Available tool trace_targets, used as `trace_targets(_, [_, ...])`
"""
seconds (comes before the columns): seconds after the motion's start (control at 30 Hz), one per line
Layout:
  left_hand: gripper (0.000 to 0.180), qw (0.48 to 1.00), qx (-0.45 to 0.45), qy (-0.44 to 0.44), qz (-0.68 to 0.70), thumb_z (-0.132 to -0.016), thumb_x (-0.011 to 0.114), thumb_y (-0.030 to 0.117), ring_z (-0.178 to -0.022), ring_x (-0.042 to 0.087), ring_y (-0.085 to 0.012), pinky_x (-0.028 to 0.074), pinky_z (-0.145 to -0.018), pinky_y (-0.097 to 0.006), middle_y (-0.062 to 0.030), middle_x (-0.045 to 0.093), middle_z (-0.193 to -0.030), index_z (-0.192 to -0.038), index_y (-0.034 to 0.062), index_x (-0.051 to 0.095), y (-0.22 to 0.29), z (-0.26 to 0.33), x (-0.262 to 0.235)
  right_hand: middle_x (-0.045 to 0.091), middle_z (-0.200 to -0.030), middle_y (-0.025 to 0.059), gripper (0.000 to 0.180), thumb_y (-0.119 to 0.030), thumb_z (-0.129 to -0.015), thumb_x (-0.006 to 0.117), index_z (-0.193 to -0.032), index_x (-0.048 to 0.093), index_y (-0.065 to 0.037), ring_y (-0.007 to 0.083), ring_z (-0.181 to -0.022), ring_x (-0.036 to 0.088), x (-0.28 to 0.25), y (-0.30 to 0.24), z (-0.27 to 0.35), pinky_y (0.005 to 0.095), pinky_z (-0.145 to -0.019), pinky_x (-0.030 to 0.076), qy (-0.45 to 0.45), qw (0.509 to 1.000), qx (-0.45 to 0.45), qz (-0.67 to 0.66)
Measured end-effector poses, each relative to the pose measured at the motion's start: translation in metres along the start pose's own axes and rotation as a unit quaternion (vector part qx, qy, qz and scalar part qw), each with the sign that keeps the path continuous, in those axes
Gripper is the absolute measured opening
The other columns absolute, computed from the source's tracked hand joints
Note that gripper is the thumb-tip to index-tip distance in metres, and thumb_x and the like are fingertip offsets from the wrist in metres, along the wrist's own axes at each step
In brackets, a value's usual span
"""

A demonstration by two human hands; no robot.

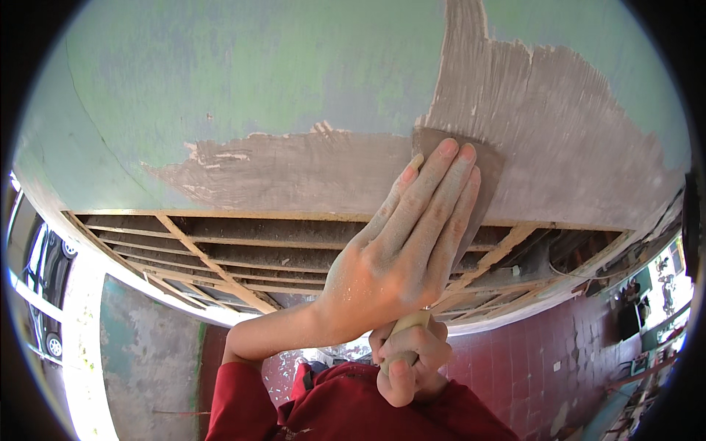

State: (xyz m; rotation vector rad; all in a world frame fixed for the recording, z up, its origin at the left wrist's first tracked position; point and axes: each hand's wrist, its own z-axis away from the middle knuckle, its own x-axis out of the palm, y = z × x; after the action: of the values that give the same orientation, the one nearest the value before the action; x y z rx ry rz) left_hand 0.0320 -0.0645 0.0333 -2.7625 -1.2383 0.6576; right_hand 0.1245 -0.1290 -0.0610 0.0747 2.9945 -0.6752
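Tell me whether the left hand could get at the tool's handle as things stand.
Probably not: the right hand is closed around the handle, leaving little of it exposed, and the left hand is laid over the blade.

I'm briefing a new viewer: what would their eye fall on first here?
The dusty left hand, flat against a dark plate near the centre, stands out first. Around it, a grey-brown patch interrupts the green surface. Below, the right hand holds a yellowish handle.
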Motion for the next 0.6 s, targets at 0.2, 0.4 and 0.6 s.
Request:
trace_targets(0.2, [0.046, 1.0, 0.003, 0.029, -0.008, -0.078, 0.064, 0.002, -0.129, 0.057, -0.0369, 0.051, -0.106, -0.045, -0.022, 0.061, -0.134, -0.122, -0.0117, 0.063, -0.004, -0.005, 0.006, 0.058, -0.067, 0.001, 0.052, -0.001, -0.074, 0.061, -0.121, 0.051, -0.02, 0.0136, -0.046, 0.053, -0.004, 0.005, -0.012, 0.0266, -0.041, 0.038, -0.038, 0.996, -0.071, 0.036])
trace_targets(0.4, [0.05, 1.0, 0.003, 0.025, -0.003, -0.077, 0.069, 0.0, -0.128, 0.058, -0.0374, 0.053, -0.103, -0.046, -0.0223, 0.062, -0.133, -0.125, -0.0107, 0.061, -0.002, -0.002, 0.005, 0.06, -0.067, 0.0023, 0.029, -0.009, -0.075, 0.062, -0.102, 0.061, -0.017, 0.0158, -0.045, 0.053, 0.0, 0.007, 0.005, 0.0269, -0.042, 0.038, 0.013, 0.998, -0.057, 0.034])
trace_targets(0.6, [0.055, 1.0, -0.014, 0.008, 0.013, -0.076, 0.072, -0.002, -0.129, 0.058, -0.0381, 0.053, -0.103, -0.048, -0.0228, 0.061, -0.133, -0.129, -0.0099, 0.059, 0.001, 0.001, 0.002, 0.058, -0.064, 0.0037, 0.014, -0.013, -0.074, 0.06, -0.087, 0.063, -0.013, 0.0184, -0.045, 0.053, 0.004, 0.0, -0.003, 0.0277, -0.042, 0.038, 0.031, 0.999, 0.009, -0.023])
